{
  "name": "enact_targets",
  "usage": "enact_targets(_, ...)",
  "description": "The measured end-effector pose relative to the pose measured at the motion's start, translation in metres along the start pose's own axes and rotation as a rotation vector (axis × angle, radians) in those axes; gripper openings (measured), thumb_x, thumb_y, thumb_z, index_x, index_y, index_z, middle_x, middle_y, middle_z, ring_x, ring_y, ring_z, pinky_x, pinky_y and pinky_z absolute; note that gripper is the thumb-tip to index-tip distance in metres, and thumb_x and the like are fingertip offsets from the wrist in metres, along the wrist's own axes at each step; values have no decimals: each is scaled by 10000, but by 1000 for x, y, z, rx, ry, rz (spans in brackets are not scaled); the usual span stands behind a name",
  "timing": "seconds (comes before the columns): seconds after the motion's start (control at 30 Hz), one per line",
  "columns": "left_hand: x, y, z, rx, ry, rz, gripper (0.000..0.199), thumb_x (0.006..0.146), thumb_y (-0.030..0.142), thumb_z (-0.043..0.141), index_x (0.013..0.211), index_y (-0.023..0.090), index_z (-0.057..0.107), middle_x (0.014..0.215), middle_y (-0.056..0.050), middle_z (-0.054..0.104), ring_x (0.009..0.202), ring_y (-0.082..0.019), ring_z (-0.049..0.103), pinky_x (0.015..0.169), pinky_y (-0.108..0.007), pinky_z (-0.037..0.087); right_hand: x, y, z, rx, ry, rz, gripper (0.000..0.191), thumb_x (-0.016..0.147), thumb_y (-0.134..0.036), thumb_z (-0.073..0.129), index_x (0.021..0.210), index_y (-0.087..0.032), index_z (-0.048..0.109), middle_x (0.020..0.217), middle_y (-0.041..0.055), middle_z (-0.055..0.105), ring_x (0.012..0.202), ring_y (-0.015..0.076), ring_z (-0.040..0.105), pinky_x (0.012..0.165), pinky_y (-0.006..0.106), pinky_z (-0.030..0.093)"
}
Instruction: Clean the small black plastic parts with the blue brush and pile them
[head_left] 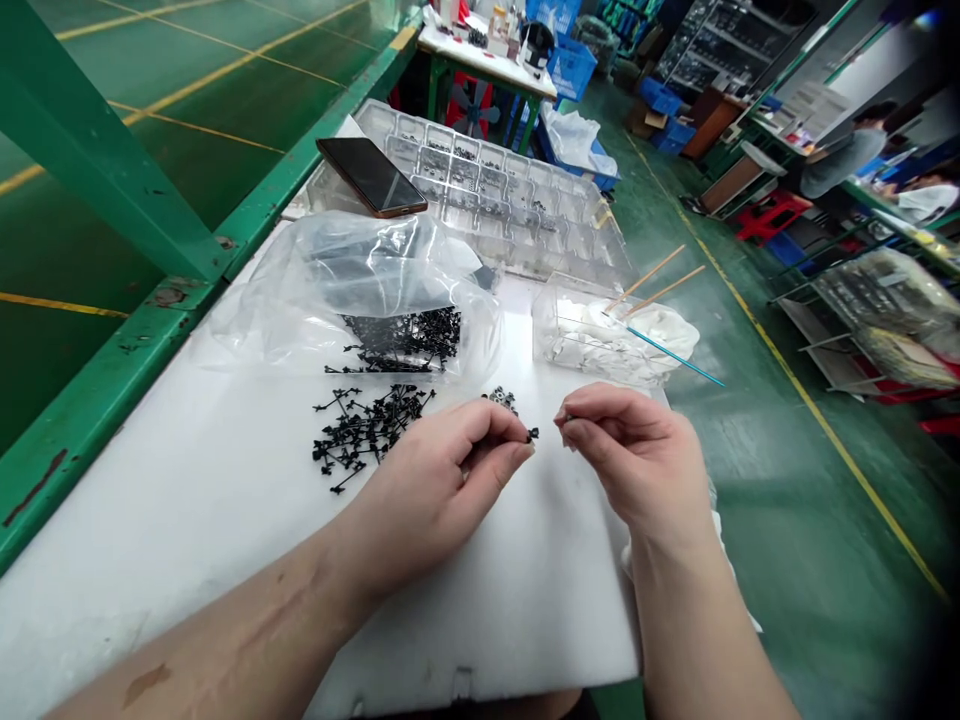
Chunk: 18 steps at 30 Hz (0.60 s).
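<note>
Left hand and right hand are held up over a white foam sheet on the table, close together but not touching. Left fingers are closed, gripping a small black plastic piece. Right fingers are pinched shut; can't tell if they hold anything. Just beyond, a small heap of black bits sits on the foam, with a loose pile of black sprues to the left. Further black sprues lie at the mouth of a clear plastic bag. To the right is a clear box with white cloth, wooden sticks and a blue stick. Further on are a clear compartment tray and a phone.
</note>
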<state>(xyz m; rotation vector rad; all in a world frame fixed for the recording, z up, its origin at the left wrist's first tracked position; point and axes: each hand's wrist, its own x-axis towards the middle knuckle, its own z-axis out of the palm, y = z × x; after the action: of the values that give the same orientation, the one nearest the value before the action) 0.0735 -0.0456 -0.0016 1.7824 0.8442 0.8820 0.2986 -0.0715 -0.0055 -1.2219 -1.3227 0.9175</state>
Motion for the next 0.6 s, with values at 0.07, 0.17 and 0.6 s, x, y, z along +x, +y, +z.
enact_targets(0.07,0,-1,1,54,-25,47,95,1060,199,614,982,200,668,826,41,662,739,-116,598,706,-257,449,-3,-3,2,29,-56,-72,176,877,-170,856,981,-311,839,941,8,749,859,156,704,714,278,564)
enact_targets(0.17,0,-2,3,106,-35,105,93,1066,172,601,1000,190,665,847,33,663,745,-111,593,698,-245,443,-7,-5,6,7,-129,-127,254,868,-132,863,1030,-326,846,970,7,715,880,149,679,728,275,555)
enact_targets(0.6,-2,-8,6,137,-14,205,119,1087,143,578,1007,192,652,957,-10,695,880,-136,650,805,-243,497,-8,-3,8,-84,-180,-109,260,877,-168,872,1069,-339,832,983,14,687,899,175,655,747,318,534)
